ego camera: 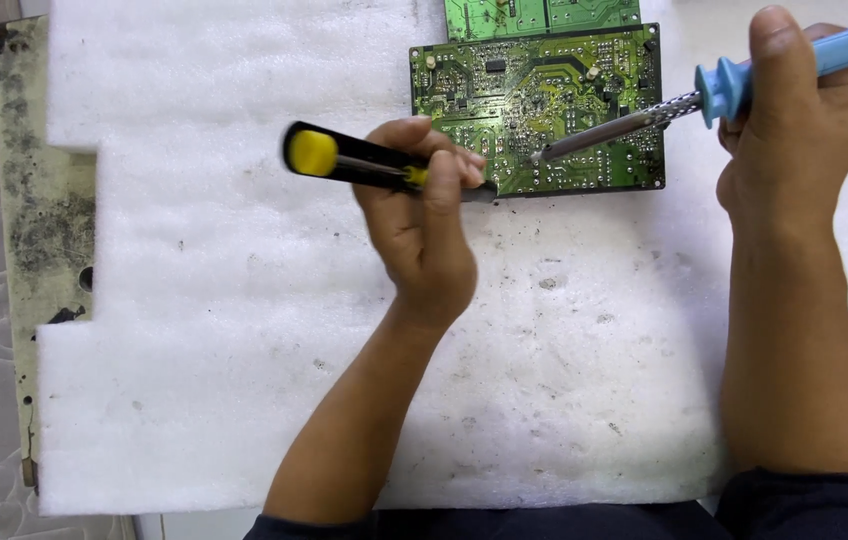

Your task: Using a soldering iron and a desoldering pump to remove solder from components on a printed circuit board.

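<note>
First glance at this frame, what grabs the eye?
The green printed circuit board at top centre on the white foam sheet, solder side up. The right hand holds a blue-handled soldering iron with its tip on the board. The left hand grips a black tool with a yellow end at the board's lower edge.

One camera sits on my head and looks almost straight down at the work surface. It is close: my forearms enter from the near edge, and the white foam sheet [244, 330] fills nearly the whole frame. The far edge cuts off the upper circuit board [542, 16]. At the left, a strip of worn table edge [39, 200] remains visible. There is no second view to share any area.
</note>
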